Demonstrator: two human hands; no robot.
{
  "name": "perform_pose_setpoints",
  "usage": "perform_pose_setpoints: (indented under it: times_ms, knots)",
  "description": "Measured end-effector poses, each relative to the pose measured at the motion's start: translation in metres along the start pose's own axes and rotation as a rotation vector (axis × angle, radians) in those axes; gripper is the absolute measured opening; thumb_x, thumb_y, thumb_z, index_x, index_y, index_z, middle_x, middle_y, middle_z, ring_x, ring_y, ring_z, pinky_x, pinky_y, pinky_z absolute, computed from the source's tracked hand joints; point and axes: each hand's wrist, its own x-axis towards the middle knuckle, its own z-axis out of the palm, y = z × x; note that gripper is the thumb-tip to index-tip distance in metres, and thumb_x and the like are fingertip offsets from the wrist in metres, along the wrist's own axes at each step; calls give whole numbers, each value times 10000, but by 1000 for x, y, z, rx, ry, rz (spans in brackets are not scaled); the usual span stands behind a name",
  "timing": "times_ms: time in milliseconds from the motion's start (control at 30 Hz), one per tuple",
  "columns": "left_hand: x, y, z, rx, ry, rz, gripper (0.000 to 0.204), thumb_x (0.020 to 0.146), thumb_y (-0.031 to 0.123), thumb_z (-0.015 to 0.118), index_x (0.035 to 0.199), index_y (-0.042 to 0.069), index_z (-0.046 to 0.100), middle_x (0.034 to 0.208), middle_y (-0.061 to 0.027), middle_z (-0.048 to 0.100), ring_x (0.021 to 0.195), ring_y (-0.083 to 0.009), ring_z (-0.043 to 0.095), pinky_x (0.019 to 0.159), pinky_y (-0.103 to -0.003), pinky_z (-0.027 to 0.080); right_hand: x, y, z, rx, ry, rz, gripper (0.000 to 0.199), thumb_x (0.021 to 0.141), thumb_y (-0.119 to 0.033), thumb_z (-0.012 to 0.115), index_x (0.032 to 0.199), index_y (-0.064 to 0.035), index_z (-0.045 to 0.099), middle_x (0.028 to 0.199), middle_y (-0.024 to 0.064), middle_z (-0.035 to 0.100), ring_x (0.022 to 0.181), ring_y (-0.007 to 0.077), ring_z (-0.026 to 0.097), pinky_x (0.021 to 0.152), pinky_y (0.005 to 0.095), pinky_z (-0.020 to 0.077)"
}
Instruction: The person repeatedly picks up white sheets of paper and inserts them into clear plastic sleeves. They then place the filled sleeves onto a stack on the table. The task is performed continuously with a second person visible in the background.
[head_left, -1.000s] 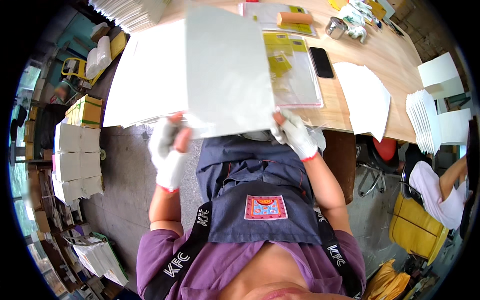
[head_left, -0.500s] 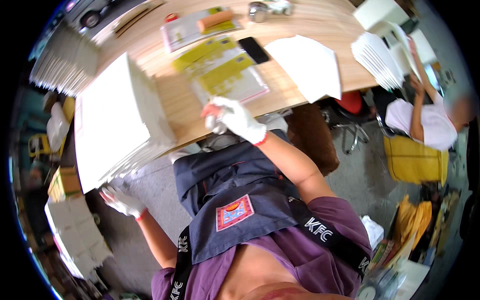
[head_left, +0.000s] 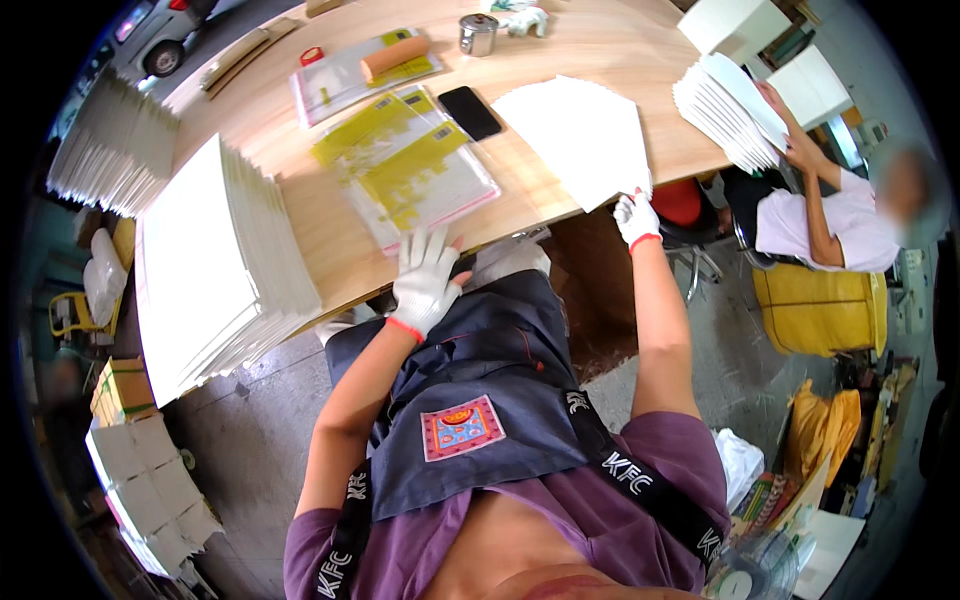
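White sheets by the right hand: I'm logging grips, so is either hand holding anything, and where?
The right hand pinches the white sheets at their near corner; the left hand holds nothing.

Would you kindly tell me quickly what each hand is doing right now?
Left hand: open, fingers spread, at the table edge beside the yellow plastic packets, holding nothing.
Right hand: closed on the edge of the white sheets.

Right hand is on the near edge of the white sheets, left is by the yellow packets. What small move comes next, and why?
Probably slide the top white sheet toward the body. The right hand touches that pile's near corner at the table edge; whether it grips the sheet I cannot tell. The left hand rests open by the yellow packets, holding nothing, free to receive it.
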Motion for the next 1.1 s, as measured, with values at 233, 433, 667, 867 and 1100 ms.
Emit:
perform_pose_setpoints:
  times_ms: [233,433,667,867,1100]
  knots:
    - [45,-79,14,376,-157,-109,508,804,390,615,1236,128,565,1257,-135,492,1205,-358,407,1032,-566,272,-14,-11,50,86,-22,-379,143,911,-133,573,1020,-55,521,704,88,594,511,171,573,411,243,455]
    - [51,-103,-6,436,-52,-174,442,815,340,600,1202,132,552,1229,-124,529,1162,-346,471,1034,-505,326,-29,-22,66,78,-110,-328,95,892,-59,538,976,-26,508,753,156,626,518,183,579,404,259,431]
    - [35,-65,-21,329,-303,-307,345,743,200,659,1070,146,564,1076,-87,563,1015,-291,559,807,-419,495,-147,-11,18,29,-337,-81,415,860,-181,598,1238,-29,523,1108,113,629,957,237,628,773,340,540]
    - [29,-59,-20,171,-151,-230,210,860,287,593,984,118,582,999,-85,587,966,-301,563,785,-426,487,-236,5,11,-313,-521,162,606,813,-342,612,1276,35,504,1112,119,626,968,202,629,834,312,513]
    - [18,-87,-8,82,-165,-312,276,723,115,628,995,133,588,995,-77,586,975,-301,557,789,-414,493,-220,15,-16,-396,-560,298,575,823,-324,633,1257,36,518,1088,123,642,917,209,651,786,312,539]
